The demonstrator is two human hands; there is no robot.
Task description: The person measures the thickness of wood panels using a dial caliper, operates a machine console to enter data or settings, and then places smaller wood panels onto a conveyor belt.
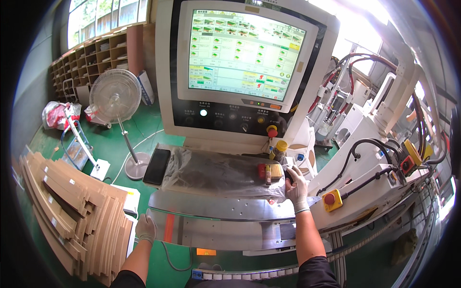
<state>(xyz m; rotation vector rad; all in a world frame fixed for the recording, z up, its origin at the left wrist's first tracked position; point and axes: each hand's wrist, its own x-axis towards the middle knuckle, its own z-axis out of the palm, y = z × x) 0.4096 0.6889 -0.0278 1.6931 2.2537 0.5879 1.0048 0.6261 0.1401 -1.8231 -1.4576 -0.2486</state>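
A small dark object, mostly hidden, sits at the right end of the long tray wrapped in grey translucent plastic, beneath the white-gloved right hand; whether that hand grips it I cannot tell. The white-gloved left hand, fingers curled, contents unclear, is front-left of the tray. On the tray's left end lies a flat black rectangular device; behind the tray rises a large lit screen.

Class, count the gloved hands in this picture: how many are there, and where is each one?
2. The left hand is beside the stacked brown boards; the right hand is at the right end of the plastic-covered shelf.
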